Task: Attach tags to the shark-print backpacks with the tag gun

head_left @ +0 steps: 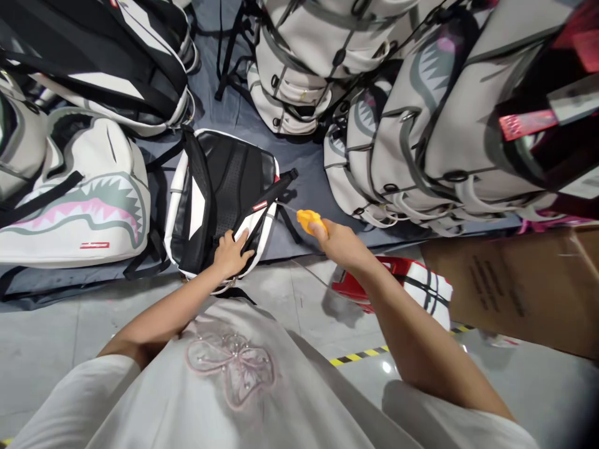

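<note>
A black backpack with white edging (236, 156) lies back side up on the grey-covered table, its straps facing me. My left hand (230, 254) rests on the white part of its shoulder strap (253, 215), fingers spread. Just right of the backpack, my right hand (340, 242) is closed around the yellow handle of a tool (309, 221). A thin shaft or blade runs from that handle toward the strap's dark end; its exact kind and whether its tip touches the strap are too small to tell.
On the left, a white backpack with a shark-mouth print (77, 199) lies beside black backpacks (107, 68). Rows of light grey backpacks (400, 137) stand at the back and right. A red stool (349, 287) and a cardboard box (510, 284) stand on the floor at right.
</note>
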Available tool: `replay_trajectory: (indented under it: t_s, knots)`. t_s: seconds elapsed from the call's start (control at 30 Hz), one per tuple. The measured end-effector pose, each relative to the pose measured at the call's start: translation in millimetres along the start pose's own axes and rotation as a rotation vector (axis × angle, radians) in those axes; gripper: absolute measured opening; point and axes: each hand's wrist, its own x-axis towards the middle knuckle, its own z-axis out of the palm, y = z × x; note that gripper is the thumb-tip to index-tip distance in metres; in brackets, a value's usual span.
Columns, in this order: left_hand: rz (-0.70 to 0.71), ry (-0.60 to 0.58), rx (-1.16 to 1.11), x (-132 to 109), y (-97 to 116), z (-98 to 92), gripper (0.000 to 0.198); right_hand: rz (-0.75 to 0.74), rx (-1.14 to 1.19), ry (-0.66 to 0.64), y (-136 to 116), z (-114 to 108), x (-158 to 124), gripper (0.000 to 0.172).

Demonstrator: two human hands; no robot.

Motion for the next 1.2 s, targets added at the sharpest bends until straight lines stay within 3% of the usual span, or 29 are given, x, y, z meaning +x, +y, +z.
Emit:
replay_trajectory:
  t_s: [0.07, 0.13, 0.2, 0.23, 0.3, 0.4, 0.57, 0.67, 0.77, 0.9, 1.07, 1.2]
  knots:
    - [0.049, 0.041, -0.189, -6.2, -18.5, -20.4, 0.058, 0.038, 0.001, -0.014, 2.2, 21.1, -23.2, 0.053]
    - [0.008, 0.232, -0.408, -16.1, -45.9, -42.2, 0.051, 0.034, -0.011, -0.097, 2.7, 48.8, -52.2, 0.048]
    - [-0.230, 0.399, -0.708, -24.7, -75.8, -60.1, 0.042, 0.023, -0.055, -0.201, 0.3, 79.6, -79.4, 0.043]
    - [-0.399, 0.424, -0.892, -26.6, -89.0, -66.6, 0.037, 0.023, -0.084, -0.232, -1.9, 94.7, -90.1, 0.040]
    - [-0.696, 0.367, -1.268, -24.2, -108.2, -74.4, 0.033, 0.022, -0.144, -0.244, -8.1, 121.8, -103.2, 0.037]
    - [-0.875, 0.244, -1.646, -9.0, -115.5, -76.7, 0.034, -0.006, -0.235, -0.176, -18.3, 153.0, -104.4, 0.035]
    - [-0.993, 0.221, -1.703, 8.0, -106.9, -74.3, 0.036, -0.048, -0.352, -0.082, -30.0, 195.0, -87.8, 0.041]
    - [-1.012, 0.182, -1.733, 4.9, -110.7, -76.0, 0.038, -0.052, -0.354, -0.036, -32.5, 217.8, -74.7, 0.048]
    - [-0.944, 0.120, -1.860, 1.7, -115.2, -75.9, 0.040, -0.061, -0.339, 0.023, -31.8, 231.1, -57.3, 0.054]
    - [-0.811, 0.049, -1.954, 7.7, -113.8, -66.9, 0.032, -0.088, -0.301, 0.001, -27.0, 231.9, -37.4, 0.057]
    - [-0.685, -0.089, -1.970, 16.6, -114.3, -52.1, 0.042, -0.113, -0.331, -0.008, -18.9, 231.0, -32.3, 0.055]
    - [-0.545, -0.274, -1.990, 19.9, -119.5, -42.7, 0.051, -0.087, -0.358, -0.008, -14.7, 233.0, -30.8, 0.053]
